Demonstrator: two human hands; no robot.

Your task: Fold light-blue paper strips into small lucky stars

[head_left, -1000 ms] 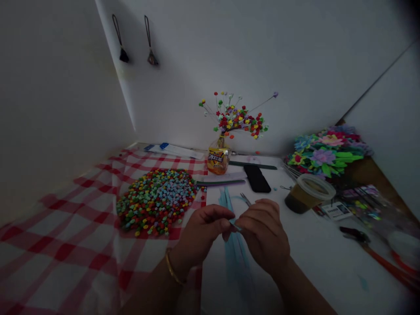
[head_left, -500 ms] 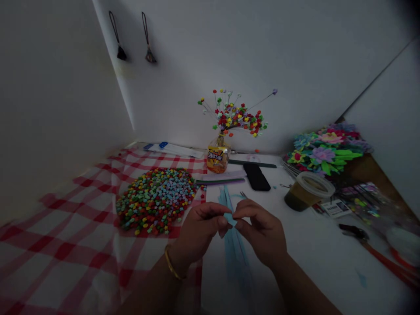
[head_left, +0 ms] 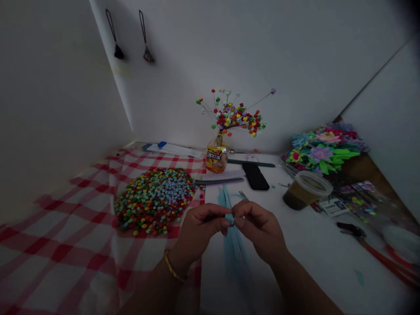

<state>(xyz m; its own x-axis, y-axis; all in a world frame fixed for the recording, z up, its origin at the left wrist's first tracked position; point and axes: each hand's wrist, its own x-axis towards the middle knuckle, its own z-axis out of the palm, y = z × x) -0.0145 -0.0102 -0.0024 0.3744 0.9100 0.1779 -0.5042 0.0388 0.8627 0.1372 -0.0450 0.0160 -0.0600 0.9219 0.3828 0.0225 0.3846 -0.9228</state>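
Paper piece (head_left: 229, 217), pale blue, shows less loose flap than half a second ago, so it looks more compactly folded. Your left hand (head_left: 197, 228) and right hand (head_left: 265, 227) pinch it between fingertips, above slim, flat blue strips (head_left: 233, 251) on the smooth white tabletop (head_left: 311, 262). Left of them, puffy little stars (head_left: 157, 197) heap on checked cloth (head_left: 92, 249).

Left hand (head_left: 205, 224) and right hand (head_left: 257, 226) pinch small blue paper piece (head_left: 230, 218) between them, above blue strips (head_left: 234, 251) on white desk (head_left: 311, 258). Pile of colored stars (head_left: 155, 199) on checked cloth (head_left: 62, 249). Black phone (head_left: 255, 176) beyond right hand, near bottle (head_left: 216, 158).
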